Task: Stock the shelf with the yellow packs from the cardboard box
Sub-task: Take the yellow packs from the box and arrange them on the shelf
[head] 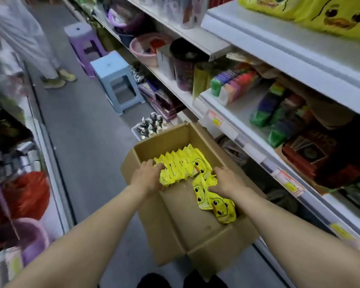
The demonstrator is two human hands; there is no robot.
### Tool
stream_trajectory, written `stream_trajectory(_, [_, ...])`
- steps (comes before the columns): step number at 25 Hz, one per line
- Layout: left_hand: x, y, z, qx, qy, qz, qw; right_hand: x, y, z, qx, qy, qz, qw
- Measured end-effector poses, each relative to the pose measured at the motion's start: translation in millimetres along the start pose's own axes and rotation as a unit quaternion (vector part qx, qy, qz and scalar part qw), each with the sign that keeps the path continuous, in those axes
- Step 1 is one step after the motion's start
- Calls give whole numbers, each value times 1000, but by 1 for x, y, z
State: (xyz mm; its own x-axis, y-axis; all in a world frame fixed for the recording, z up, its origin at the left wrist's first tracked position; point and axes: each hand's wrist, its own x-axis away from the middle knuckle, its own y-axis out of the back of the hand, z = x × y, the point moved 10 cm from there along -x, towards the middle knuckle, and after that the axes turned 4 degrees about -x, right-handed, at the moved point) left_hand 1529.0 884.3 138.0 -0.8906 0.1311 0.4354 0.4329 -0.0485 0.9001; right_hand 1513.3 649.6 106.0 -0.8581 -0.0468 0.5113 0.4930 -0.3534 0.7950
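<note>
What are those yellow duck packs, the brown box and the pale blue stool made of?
Yellow duck-print packs: probably glossy plastic film, shiny with crimped edges. Brown open box: matte cardboard, folded flaps. Pale blue square stool: likely moulded plastic, smooth one-piece look.

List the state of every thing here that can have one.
cardboard box, open, partly full.
row of yellow packs, standing on edge.
loose yellow packs, lying flat in the box.
left hand, grips the row's left end.
right hand, grips the row's right end.
top shelf, partly stocked.
</note>
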Motion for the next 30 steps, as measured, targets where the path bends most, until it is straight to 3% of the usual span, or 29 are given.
stream_trajectory(7, [-119, -74, 10, -92, -108, 110, 984, -66, -91, -37, -88, -141, 74, 983])
stream_trajectory(12, [-199, -135, 3, -222, -228, 181, 931, -102, -153, -59, -157, -262, 55, 951])
stream_trajectory(18, [-250, -179, -5, -342, -334, 195, 856, -129, -187, -66, -128, -345, 12, 930])
stream_trajectory(24, [-263, -200, -9, -384, -380, 183, 821, -142, -216, -67, -120, -384, 2, 916])
stream_trajectory(27, [-261, -209, -11, -383, -416, 168, 808, -145, -233, -64, -201, -387, -5, 900])
stream_trajectory(30, [-260, -218, -4, -347, -399, 210, 822, -144, -248, -59, -340, -396, -15, 853])
